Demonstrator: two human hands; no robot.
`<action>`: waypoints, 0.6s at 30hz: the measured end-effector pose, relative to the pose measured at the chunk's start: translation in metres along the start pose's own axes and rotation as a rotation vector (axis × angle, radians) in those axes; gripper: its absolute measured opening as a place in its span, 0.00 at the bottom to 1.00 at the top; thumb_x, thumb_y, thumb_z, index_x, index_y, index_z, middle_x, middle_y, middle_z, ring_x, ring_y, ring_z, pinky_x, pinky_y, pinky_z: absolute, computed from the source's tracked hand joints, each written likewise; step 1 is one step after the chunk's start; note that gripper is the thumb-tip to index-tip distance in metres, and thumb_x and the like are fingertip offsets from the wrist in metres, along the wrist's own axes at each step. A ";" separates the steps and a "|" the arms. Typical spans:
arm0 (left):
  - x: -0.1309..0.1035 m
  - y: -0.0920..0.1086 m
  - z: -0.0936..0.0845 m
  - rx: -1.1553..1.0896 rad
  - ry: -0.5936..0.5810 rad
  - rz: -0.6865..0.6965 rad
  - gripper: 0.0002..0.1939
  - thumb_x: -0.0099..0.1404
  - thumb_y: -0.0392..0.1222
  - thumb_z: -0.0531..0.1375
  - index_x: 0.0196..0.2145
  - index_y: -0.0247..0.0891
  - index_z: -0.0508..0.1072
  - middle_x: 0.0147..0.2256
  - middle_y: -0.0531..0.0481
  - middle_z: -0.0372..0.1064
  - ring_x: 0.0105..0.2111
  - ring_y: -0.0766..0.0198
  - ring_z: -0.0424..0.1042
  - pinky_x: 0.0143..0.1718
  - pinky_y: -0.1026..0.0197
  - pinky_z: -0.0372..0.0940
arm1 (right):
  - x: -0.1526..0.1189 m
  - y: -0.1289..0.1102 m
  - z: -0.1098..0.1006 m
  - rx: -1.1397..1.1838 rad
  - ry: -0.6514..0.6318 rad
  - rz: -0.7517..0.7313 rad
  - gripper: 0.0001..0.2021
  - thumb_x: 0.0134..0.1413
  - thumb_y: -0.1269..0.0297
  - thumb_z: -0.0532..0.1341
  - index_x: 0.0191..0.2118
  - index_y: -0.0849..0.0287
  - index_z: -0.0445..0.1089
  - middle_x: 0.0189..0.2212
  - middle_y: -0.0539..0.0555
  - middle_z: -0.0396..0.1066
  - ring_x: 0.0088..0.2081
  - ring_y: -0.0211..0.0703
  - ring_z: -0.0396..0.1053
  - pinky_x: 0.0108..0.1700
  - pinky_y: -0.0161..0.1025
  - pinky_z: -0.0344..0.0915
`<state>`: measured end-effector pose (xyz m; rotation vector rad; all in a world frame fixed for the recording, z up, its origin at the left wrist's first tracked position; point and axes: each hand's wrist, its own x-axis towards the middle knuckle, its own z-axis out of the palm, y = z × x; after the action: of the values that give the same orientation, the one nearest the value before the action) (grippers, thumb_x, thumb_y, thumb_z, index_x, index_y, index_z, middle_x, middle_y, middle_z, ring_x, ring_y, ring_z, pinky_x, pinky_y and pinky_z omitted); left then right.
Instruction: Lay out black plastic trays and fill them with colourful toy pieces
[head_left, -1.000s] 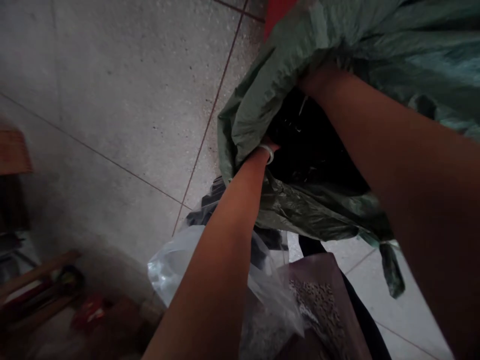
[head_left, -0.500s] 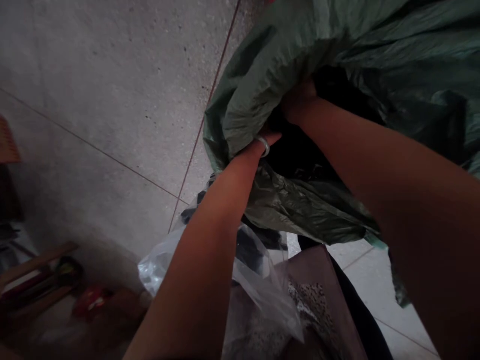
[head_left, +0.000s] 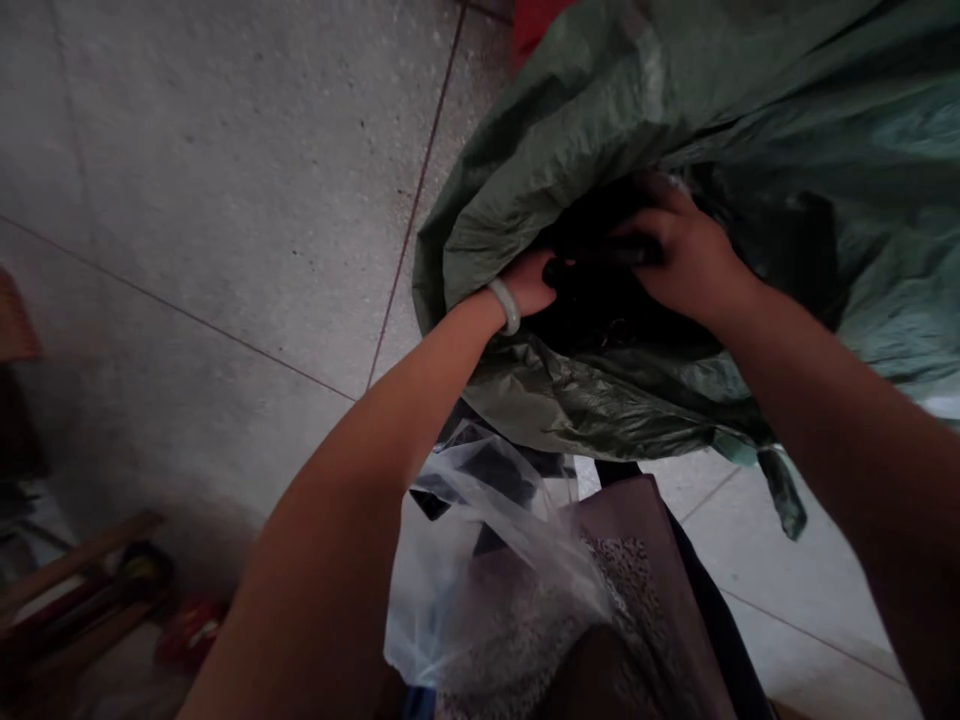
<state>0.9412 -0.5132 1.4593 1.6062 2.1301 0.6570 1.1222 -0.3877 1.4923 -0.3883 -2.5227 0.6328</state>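
Observation:
A large dark green plastic bag [head_left: 525, 190] gapes in front of me, its rim folded back. Both hands are inside its mouth. My left hand [head_left: 531, 282], below a pale bangle [head_left: 506, 305], is closed at the left side of the opening, with its fingertips against dark material. Farther right, my right hand [head_left: 686, 250] is curled with thumb and fingers around something black. The black contents [head_left: 592, 290] between the hands are too dark to make out. A clear plastic bag [head_left: 450, 580] with dark items in it lies beneath my left forearm, over my lap.
Speckled floor tiles [head_left: 247, 180] stretch away on the left. A wooden frame [head_left: 82, 560] and a red object [head_left: 191, 630] stand at the lower left. Something red [head_left: 536, 30] shows behind the green bag. Patterned clothing [head_left: 630, 570] covers my lap.
My right hand has come up and to the right from deep in the bag, so its fingers now show. My left hand has shifted slightly left, and more of the clear bag is visible.

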 end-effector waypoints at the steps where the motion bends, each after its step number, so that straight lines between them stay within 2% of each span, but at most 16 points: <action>1: -0.015 0.015 -0.010 -0.035 -0.020 0.027 0.20 0.56 0.32 0.59 0.48 0.40 0.71 0.47 0.48 0.71 0.50 0.57 0.68 0.58 0.53 0.60 | -0.020 -0.003 -0.011 0.044 0.069 0.010 0.12 0.51 0.70 0.60 0.43 0.59 0.73 0.54 0.57 0.69 0.57 0.51 0.65 0.60 0.50 0.61; 3: -0.049 0.044 -0.026 -0.134 0.010 0.098 0.22 0.57 0.35 0.60 0.51 0.39 0.69 0.50 0.47 0.68 0.53 0.57 0.66 0.60 0.52 0.58 | -0.062 -0.015 -0.031 0.125 0.135 0.112 0.14 0.50 0.67 0.62 0.45 0.58 0.71 0.44 0.55 0.74 0.48 0.51 0.71 0.53 0.51 0.67; 5: -0.086 0.069 -0.036 -0.265 0.074 0.170 0.24 0.58 0.41 0.62 0.53 0.38 0.66 0.54 0.45 0.65 0.55 0.55 0.64 0.62 0.52 0.56 | -0.102 -0.037 -0.047 0.266 0.088 0.233 0.16 0.49 0.62 0.65 0.45 0.55 0.70 0.36 0.52 0.75 0.39 0.48 0.74 0.44 0.47 0.72; 6: -0.106 0.079 -0.039 -0.336 0.069 0.196 0.27 0.57 0.45 0.65 0.53 0.38 0.66 0.54 0.44 0.64 0.56 0.54 0.64 0.62 0.52 0.56 | -0.120 -0.053 -0.051 0.355 0.041 0.271 0.16 0.49 0.60 0.65 0.45 0.54 0.70 0.34 0.51 0.75 0.36 0.46 0.74 0.40 0.44 0.73; 8: -0.149 0.094 -0.041 -0.469 -0.034 0.205 0.35 0.50 0.53 0.70 0.52 0.39 0.66 0.53 0.42 0.65 0.55 0.51 0.65 0.60 0.51 0.58 | -0.149 -0.090 -0.050 0.534 -0.083 0.308 0.17 0.49 0.57 0.66 0.45 0.53 0.70 0.33 0.50 0.76 0.33 0.45 0.74 0.35 0.41 0.73; 10: -0.199 0.099 -0.041 -0.555 -0.167 0.130 0.39 0.43 0.55 0.73 0.51 0.40 0.68 0.52 0.42 0.66 0.53 0.49 0.67 0.58 0.51 0.61 | -0.170 -0.132 -0.033 0.674 -0.215 0.351 0.16 0.49 0.54 0.64 0.44 0.53 0.71 0.33 0.51 0.76 0.33 0.45 0.74 0.34 0.41 0.73; 12: -0.255 0.091 -0.038 -0.585 -0.188 -0.058 0.35 0.44 0.52 0.72 0.49 0.41 0.70 0.53 0.42 0.67 0.53 0.48 0.67 0.57 0.51 0.61 | -0.186 -0.173 -0.004 0.746 -0.339 0.419 0.17 0.50 0.51 0.61 0.45 0.49 0.71 0.36 0.51 0.77 0.36 0.49 0.76 0.38 0.45 0.74; 14: -0.312 0.072 -0.033 -0.609 -0.153 -0.318 0.29 0.47 0.51 0.71 0.45 0.39 0.72 0.50 0.43 0.70 0.50 0.49 0.69 0.57 0.50 0.62 | -0.201 -0.206 0.032 0.740 -0.496 0.418 0.26 0.46 0.47 0.61 0.54 0.39 0.67 0.44 0.48 0.76 0.44 0.52 0.75 0.44 0.49 0.73; 16: -0.362 0.045 -0.024 -0.666 -0.154 -0.584 0.31 0.44 0.51 0.71 0.45 0.38 0.72 0.45 0.44 0.73 0.46 0.49 0.72 0.53 0.50 0.65 | -0.215 -0.225 0.067 0.620 -0.683 0.280 0.34 0.45 0.45 0.60 0.62 0.34 0.57 0.52 0.44 0.72 0.51 0.50 0.72 0.47 0.46 0.72; 18: -0.395 0.016 -0.011 -0.717 -0.198 -0.797 0.35 0.40 0.51 0.72 0.45 0.36 0.72 0.40 0.46 0.75 0.43 0.48 0.73 0.50 0.50 0.67 | -0.224 -0.231 0.095 0.330 -0.813 0.105 0.33 0.51 0.48 0.58 0.64 0.33 0.53 0.55 0.42 0.69 0.54 0.47 0.70 0.49 0.43 0.71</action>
<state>1.0522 -0.8915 1.4886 0.3764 1.8414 0.7936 1.2235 -0.7048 1.4457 -0.1513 -3.0572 1.4625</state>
